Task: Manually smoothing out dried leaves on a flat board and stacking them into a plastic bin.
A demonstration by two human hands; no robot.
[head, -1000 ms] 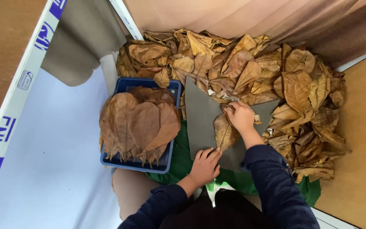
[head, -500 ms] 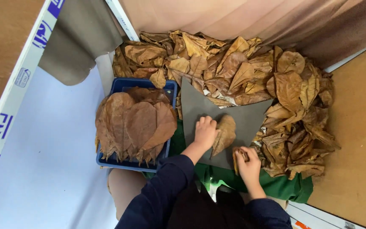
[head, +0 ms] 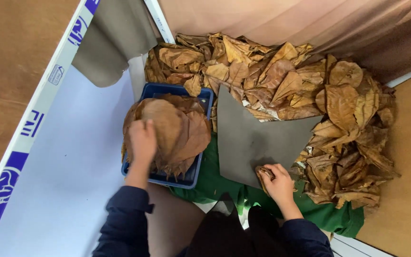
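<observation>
A white board [head: 48, 190] with a blue-printed edge strip [head: 39, 112] is lying along the left, with brown floor beyond it. Next to it, a blue tray [head: 196, 95] is sitting heaped with flat dry brown leaves, the stack [head: 186, 133] spilling over its rim. The left hand [head: 142, 140] is resting palm down on the left side of that stack, fingers laid loosely over a leaf; whether it is gripping the leaf or only pressing on it, I cannot tell. The dark blue sleeve [head: 122, 219] is reaching in from the bottom edge. Right of the tray, a grey sheet [head: 258, 138] is lying flat, partly over a green cloth [head: 210, 181] that is showing beneath it and along the near side. The right hand [head: 278, 182] is sitting at the sheet's near edge, fingers curled in around a crumpled brown leaf [head: 264, 173], which is touching the sheet. Behind and to the right of the sheet, a big loose pile [head: 310, 90] of curled dry leaves is wrapping around from the tray's far side to the right, against a tan curtain [head: 286, 24], with brown board [head: 405, 190] at the far right.
</observation>
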